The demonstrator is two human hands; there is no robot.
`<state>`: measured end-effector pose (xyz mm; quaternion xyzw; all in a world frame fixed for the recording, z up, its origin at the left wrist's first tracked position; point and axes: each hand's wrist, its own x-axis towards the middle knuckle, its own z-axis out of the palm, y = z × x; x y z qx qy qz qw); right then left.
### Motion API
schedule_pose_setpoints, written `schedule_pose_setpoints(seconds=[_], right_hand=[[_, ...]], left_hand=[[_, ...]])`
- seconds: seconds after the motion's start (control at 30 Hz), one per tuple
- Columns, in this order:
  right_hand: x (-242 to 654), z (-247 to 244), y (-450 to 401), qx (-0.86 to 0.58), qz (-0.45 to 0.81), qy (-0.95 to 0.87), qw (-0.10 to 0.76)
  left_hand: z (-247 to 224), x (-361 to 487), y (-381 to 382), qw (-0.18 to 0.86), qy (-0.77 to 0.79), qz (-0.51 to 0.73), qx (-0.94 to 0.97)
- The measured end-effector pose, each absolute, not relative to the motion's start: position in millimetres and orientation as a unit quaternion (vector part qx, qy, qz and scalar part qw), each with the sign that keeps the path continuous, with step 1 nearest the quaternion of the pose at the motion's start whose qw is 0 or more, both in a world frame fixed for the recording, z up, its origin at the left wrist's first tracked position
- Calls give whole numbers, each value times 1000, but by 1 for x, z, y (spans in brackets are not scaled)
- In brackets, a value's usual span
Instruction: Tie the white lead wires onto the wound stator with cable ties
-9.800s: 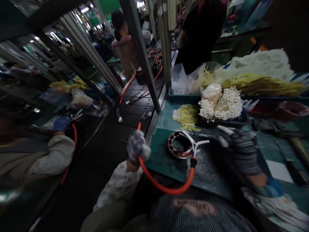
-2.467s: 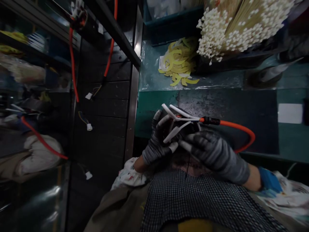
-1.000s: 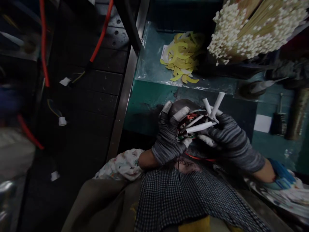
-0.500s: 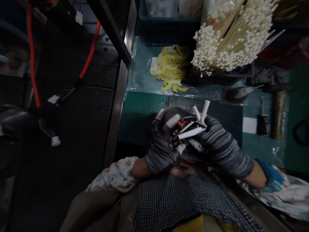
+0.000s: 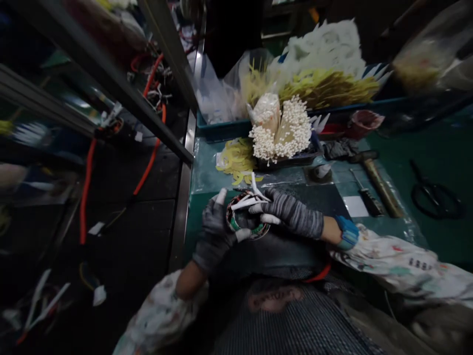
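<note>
A motor stator (image 5: 233, 224), ring-shaped with copper-coloured and green parts round its rim, is held over the bench between my two gloved hands. My left hand (image 5: 216, 234) clasps its left side, thumb along the near rim and fingers round the far left. My right hand (image 5: 293, 212) grips its right side, fingers bent over the rim beside the white sleeved leads (image 5: 247, 203). These leads stick up and across the stator's opening. Both gloves are grey with white fingertips. The fingers partly hide the ring's right edge.
Yellow strips (image 5: 238, 158) lie behind the stator, beside bundles of white-tipped sticks (image 5: 283, 130). On the right are a screwdriver (image 5: 367, 197), a hammer (image 5: 380, 185) and black scissors (image 5: 436, 195). A metal frame post (image 5: 186, 143) and conveyor with red cables (image 5: 88, 192) stand left.
The view has tilted up and back, so more of the bench shows. The stator has turned from edge-on to lying with its opening upward. Both hands still hold it.
</note>
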<state>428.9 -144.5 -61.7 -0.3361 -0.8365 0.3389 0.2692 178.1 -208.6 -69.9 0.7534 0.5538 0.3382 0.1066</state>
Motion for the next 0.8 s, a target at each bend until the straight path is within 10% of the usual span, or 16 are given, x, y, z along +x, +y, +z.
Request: schedule_pose_setpoints(seconds=[0.47,0.8], right_hand=[[499,-25,-65,-518,-37,-781,348],[485,8,-89,-472,175,-742,443]], left_hand=[[-30,211,-254,-116,441,95,885],[-82,208,-263,-66,490,295,818]])
